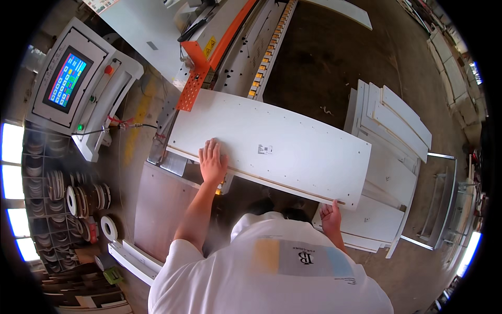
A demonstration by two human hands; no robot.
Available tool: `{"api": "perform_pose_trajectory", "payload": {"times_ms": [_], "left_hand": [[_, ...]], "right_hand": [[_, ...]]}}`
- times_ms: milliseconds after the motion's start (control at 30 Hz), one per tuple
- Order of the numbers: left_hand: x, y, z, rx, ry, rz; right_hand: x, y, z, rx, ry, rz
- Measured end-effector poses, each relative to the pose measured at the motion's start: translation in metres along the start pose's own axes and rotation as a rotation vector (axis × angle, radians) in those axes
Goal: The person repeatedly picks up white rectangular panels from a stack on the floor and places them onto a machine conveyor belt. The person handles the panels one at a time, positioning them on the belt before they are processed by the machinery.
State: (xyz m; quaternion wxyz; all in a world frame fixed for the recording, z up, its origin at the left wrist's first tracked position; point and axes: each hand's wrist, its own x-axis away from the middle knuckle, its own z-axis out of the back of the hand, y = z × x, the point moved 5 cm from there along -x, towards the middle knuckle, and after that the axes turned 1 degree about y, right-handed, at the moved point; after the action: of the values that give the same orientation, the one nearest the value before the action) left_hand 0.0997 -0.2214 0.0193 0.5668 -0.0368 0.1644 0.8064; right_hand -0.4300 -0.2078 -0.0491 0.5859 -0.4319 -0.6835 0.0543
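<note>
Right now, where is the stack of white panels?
In the head view, the stack of white panels is on the right, beyond the long white board that the right hand grips.

Overall light: bright, even daylight with a warm cast across the workshop.
Source: blown-out windows point(11, 183) along the left rim and a smaller bright patch at the lower right edge.
Glare: the white panel point(272, 149) reads very bright and its surface detail is washed out; the control screen point(67, 79) glows.
Shadows: soft and weak, darkest under the panel's near edge.
Distortion: strong fisheye, straight edges bow, black corners.
Sharpness: centre fairly crisp; the rim is soft, with a slight haze at lower left.
</note>
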Motion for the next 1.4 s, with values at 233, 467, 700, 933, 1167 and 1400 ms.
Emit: {"api": "perform_pose_trajectory", "payload": {"times_ms": [233,467,700,933,1167,1400], "left_hand": [[-0.016,-0.008,-0.001,0.022,0.051,0.05],[-0.053,-0.002,-0.013,0.045,0.086,0.046],[-0.111,0.011,-0.034,0.048,0.178,0.008],[-0.173,0.017,-0.065,0.024,0.21,-0.022],[-0.129,0.136,-0.064,0.647,0.003,-0.232],[0.095,0.261,-0.246,0.603,-1.211,-0.264]], "right_hand": [[-0.002,-0.001,-0.023,0.1,0.053,0.04],[-0.041,-0.018,-0.036,0.042,0.056,0.053],[-0.083,-0.057,-0.07,0.09,0.07,0.139],[-0.134,-0.091,-0.103,-0.037,0.092,0.118],[-0.121,-0.079,-0.125,0.284,-0.153,0.153],[-0.057,0.051,0.074,1.143,0.01,0.184]]}}
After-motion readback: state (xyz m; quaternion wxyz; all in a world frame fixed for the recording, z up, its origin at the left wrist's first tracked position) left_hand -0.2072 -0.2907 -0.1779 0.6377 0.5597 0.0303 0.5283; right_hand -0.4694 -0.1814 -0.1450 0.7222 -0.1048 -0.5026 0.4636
